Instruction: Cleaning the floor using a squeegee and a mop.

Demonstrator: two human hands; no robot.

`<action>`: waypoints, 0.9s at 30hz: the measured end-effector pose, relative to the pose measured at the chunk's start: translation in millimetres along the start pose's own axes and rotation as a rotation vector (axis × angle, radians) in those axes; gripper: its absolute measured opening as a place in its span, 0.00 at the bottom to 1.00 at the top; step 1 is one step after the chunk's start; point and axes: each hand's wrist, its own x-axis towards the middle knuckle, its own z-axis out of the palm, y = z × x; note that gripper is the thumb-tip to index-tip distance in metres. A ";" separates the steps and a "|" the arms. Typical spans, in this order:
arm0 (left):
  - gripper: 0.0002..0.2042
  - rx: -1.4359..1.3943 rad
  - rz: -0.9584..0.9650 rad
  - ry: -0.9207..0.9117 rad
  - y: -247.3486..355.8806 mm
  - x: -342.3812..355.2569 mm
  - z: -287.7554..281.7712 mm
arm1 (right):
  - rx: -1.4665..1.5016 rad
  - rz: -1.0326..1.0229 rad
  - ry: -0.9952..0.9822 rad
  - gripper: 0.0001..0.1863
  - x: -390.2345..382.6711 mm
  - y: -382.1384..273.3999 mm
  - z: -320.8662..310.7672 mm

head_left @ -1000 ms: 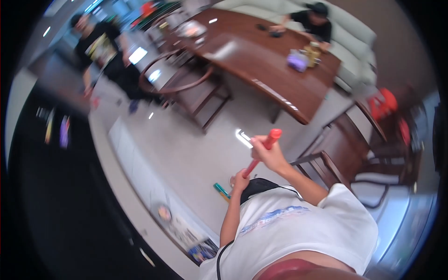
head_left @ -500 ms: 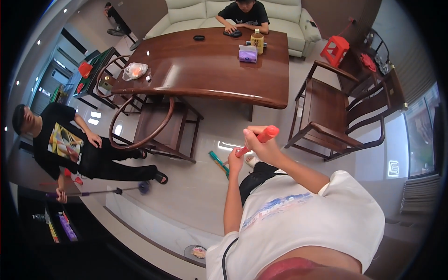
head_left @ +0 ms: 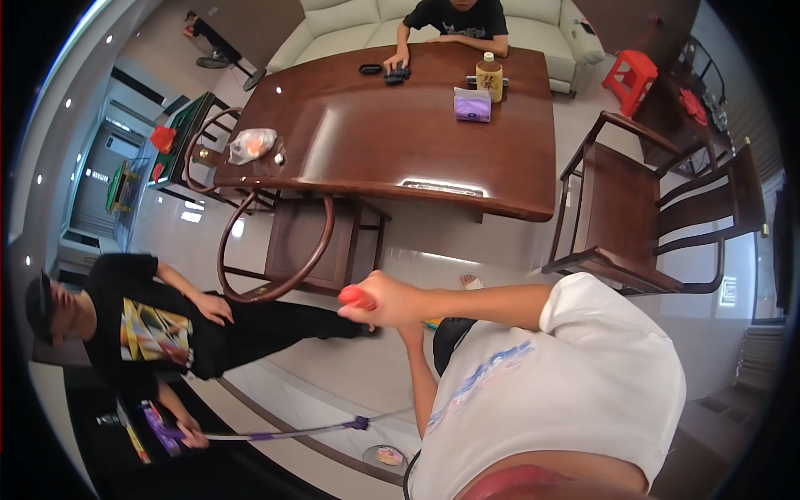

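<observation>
My right hand is closed round the top of a red handle, held at the middle of the view. It looks like a broom; its shaft is mostly hidden beneath my hand and arm. Directly below, my left hand stays close to the same shaft. Its fingers are largely covered by the right hand, though the earlier frame shows them wrapped round the shaft. A small green and yellow bit shows beside my left forearm, close to my dark trousers.
A large wooden table stands ahead, with wooden chairs around it. On it are a bottle, a tissue pack and a plastic bag. At left a person holds a purple-handled mop. Another person sits at the far side.
Both my hands have swung left and lower with the red handle, the right now covering the left. The person at left has moved nearer with the mop. My view has shifted slightly.
</observation>
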 end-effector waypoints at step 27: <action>0.15 -0.534 -0.754 -0.810 45.2 238.3 116.0 | 0.209 0.340 1.054 0.11 -3.7 146.4 -265.4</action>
